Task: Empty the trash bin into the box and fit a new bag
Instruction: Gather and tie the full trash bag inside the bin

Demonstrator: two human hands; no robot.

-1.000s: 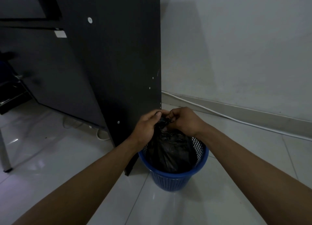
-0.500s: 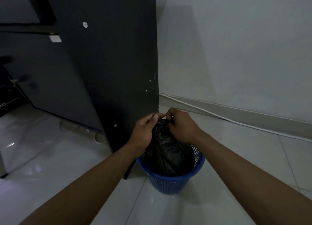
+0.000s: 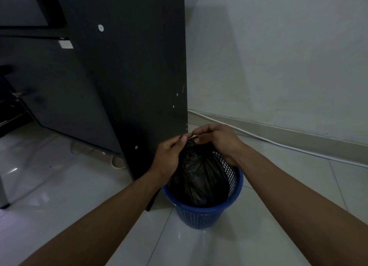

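Pinching gathered neck of crinkled black plastic trash bag | left hand, right hand both closed on it, drawing higher above round blue mesh plastic bin beneath | likely knotting before lifting out; emptying still pending.

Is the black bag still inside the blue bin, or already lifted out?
Inside. The black bag sits within the blue bin, its neck bunched between left hand and right hand.

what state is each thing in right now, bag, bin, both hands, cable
black bag: inside the bin, top gathered into a bunch, not lifted out
blue bin: upright on the floor, beside the dark panel
left hand: pinched on the bag's gathered top
right hand: pinched on the same top, fingertips meeting the left's
white cable: lying loose along the base of the wall
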